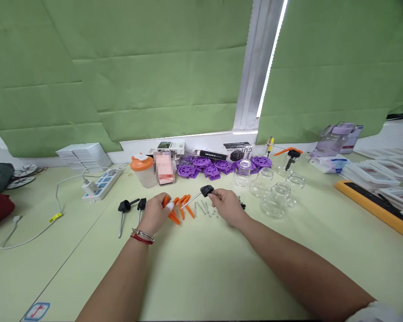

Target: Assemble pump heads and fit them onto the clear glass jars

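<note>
My right hand (229, 205) pinches a black plastic cap (207, 191) from which a thin metal rod (191, 201) points down and left. My left hand (157, 213) is closed on an orange plastic lever (165, 201); something white wraps one fingertip. Beside that hand, several more orange levers (186, 205) lie on the table, partly hidden by it. Metal screws (203, 207) and tiny fasteners lie between my hands. Left of my left hand are a black cap with a rod (124, 206) and a similar black cap (141, 204). Small dark parts sit behind my right wrist, mostly hidden.
Clear glass jars (274, 203) stand on the right, near an assembled orange-and-black piece (290, 153). Purple plastic wheels (211, 171), a phone (165, 168) and an orange-lidded cup (143, 172) line the back. A power strip (104, 184) with a white cable lies left.
</note>
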Available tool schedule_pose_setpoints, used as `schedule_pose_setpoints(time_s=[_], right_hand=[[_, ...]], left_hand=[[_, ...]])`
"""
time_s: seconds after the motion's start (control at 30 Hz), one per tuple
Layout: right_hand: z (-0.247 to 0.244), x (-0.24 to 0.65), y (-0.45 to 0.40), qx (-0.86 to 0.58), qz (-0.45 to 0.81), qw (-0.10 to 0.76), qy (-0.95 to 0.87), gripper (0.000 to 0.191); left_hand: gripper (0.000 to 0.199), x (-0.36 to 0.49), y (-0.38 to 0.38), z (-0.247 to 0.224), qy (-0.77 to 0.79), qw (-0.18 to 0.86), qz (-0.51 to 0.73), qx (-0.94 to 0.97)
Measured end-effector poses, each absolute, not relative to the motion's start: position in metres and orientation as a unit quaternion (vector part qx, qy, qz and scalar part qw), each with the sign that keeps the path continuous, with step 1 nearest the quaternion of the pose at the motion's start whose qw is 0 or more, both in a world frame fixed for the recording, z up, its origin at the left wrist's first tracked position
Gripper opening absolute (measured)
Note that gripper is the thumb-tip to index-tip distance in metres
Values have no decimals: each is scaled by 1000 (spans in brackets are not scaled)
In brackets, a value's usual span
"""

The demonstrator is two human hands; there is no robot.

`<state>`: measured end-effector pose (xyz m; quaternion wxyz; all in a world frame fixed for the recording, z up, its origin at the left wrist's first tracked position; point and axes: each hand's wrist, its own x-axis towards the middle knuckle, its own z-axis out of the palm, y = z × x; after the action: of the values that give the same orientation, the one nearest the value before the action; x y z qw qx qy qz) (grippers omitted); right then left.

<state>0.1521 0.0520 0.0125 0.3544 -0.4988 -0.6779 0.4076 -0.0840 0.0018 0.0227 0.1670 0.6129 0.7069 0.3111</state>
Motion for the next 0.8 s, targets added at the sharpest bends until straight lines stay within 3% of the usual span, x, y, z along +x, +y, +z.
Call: schedule_pose_setpoints(time_s=[0.17,0.3,0.43,0.53,0.63,0.7,0.8], right_hand=[[13,168,51,-500,429,363,-659,26],[8,173,44,-490,431,342,-676,28],[3,173,41,-480,413,341,-695,29],[1,168,38,-468,415,330,-707,29],[1,160,29,-431,438,315,-723,28],[2,155,21,-392,440,316,-743,28],[5,153,11,-359,436,310,-764,30]], left_hand=[[13,-98,15,13,789,23,189,584],[28,-85,20,9,785,18,166,597],[25,-74,16,11,778,23,141,612],[26,-61,6,15,729,3,205,653],[43,-38,-7,14,600,80,290,741],[58,-25,-13,14,529,153,284,785],[48,-29,-15,20,499,178,282,800]])
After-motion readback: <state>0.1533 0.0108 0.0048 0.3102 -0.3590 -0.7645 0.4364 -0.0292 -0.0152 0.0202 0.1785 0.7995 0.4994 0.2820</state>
